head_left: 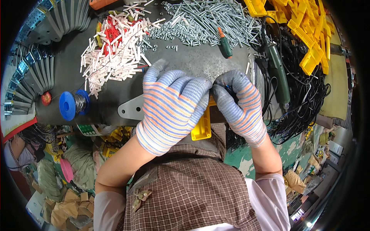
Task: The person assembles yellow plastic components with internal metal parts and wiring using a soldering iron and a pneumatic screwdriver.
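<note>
Steady the yellow rectangular plastic piece (202, 129) beneath the striped-gloved left hand (171, 100) and right hand (239, 104); fingers curl, grip cannot be told.

Free tabletop (189, 58) beyond hands (167, 107), then screwdriver (226, 47)

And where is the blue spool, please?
In the head view, the blue spool lies left on the tabletop, between the red apple and the grey plate.

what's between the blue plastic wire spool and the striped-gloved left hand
The head view shows a flat grey metal plate with holes there, partly hidden by the left hand.
</note>
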{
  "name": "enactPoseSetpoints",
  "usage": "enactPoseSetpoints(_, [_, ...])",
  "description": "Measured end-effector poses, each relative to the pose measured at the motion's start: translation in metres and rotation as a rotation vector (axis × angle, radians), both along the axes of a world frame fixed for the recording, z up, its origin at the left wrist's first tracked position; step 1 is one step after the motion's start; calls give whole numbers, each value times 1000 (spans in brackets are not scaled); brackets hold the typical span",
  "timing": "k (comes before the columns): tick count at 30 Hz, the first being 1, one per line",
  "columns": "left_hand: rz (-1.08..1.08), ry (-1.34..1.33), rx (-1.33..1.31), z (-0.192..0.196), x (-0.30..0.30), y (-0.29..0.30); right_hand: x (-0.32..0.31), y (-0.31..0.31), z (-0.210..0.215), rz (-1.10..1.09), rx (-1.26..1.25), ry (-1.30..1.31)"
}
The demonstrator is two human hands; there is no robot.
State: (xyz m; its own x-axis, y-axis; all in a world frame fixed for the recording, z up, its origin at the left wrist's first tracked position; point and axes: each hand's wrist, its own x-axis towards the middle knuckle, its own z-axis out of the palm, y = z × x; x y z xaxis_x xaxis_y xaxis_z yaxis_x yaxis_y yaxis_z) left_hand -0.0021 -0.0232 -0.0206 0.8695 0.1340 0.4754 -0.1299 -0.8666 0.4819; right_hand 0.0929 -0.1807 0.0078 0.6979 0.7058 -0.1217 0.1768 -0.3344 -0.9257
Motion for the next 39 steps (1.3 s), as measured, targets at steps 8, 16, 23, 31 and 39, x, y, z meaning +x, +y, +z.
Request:
enactPoseSetpoints(8, [-75,314,-637,7,7,8,7,-10,-7,205,-78,-762])
enactPoseSetpoints(16, [-107,46,-161,2,9,10,25,-1,5,287,-222,-136])
enactPoseSetpoints(23, [-138,215,-475,0,4,13,33,-2,19,398,-103,-387])
enactPoseSetpoints(31, [-127,-139,94,-6,7,11,32,0,4,553,-108,-476])
enactPoseSetpoints(39, [-75,116,-511,-8,7,6,19,-6,7,332,-113,-615])
